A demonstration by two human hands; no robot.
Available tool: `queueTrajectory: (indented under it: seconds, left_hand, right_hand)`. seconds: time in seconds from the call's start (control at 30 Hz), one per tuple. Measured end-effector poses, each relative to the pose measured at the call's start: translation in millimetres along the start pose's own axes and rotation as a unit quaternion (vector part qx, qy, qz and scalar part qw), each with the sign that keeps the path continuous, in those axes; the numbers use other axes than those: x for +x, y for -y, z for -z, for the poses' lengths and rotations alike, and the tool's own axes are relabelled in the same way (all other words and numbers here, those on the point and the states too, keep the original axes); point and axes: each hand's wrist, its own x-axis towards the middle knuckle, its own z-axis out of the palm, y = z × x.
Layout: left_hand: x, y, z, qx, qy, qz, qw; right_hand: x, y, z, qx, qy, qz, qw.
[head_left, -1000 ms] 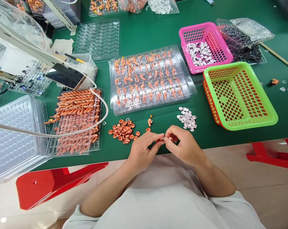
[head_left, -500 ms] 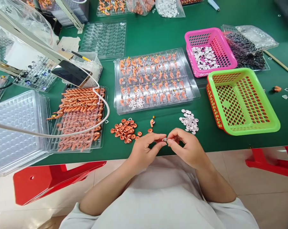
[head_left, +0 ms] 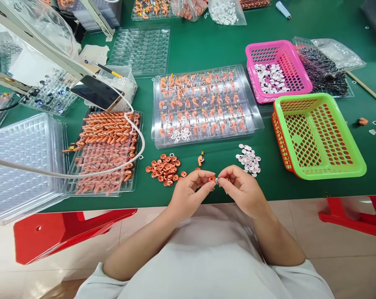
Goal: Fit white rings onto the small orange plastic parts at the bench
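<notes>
Close to the table's near edge, my left hand (head_left: 189, 193) pinches a small orange-brown round cap (head_left: 212, 179) between thumb and fingers. Facing it, my right hand (head_left: 245, 191) is closed on a small orange piece (head_left: 228, 179) with a whitish end (head_left: 217, 181) pointing at the cap. Fingers cover most of both parts, and I cannot tell whether they touch. Beyond my left hand lie a pile of orange-brown caps (head_left: 164, 169) and one curved orange piece with a yellow tip (head_left: 201, 159). A heap of white discs (head_left: 249, 160) lies beyond my right hand.
A clear tray of curved orange pieces (head_left: 203, 106) lies ahead. To the right are a green basket (head_left: 326, 172) and a pink basket (head_left: 280, 99) holding white discs. Left stand a tray of orange parts (head_left: 108, 153), a white cable (head_left: 138, 160), a phone (head_left: 97, 92) and stacked clear trays (head_left: 23, 162).
The orange-brown cap now shows between my left fingertips, where it was mostly hidden. My hands stay nearly in place, with fingers slightly shifted. The whole view has moved a little.
</notes>
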Motion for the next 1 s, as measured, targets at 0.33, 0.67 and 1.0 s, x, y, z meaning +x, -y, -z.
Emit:
queueTrajectory:
  seconds: [0.33, 0.67, 1.0]
  left_hand:
    - [6, -7, -2.4, -0.094, -0.017, 0.089, 0.991]
    - [8, -13, -2.7, -0.11, -0.06, 0.09, 0.988]
    - [6, -11, -7.4, -0.124, -0.054, 0.093, 0.986]
  right_hand:
    - [0, -6, -2, -0.033, -0.02, 0.026, 0.999]
    - [-4, -9, -5, -0.048, -0.018, 0.04, 0.998]
    - [-7, -12, -13, -0.037, -0.088, 0.078, 0.992]
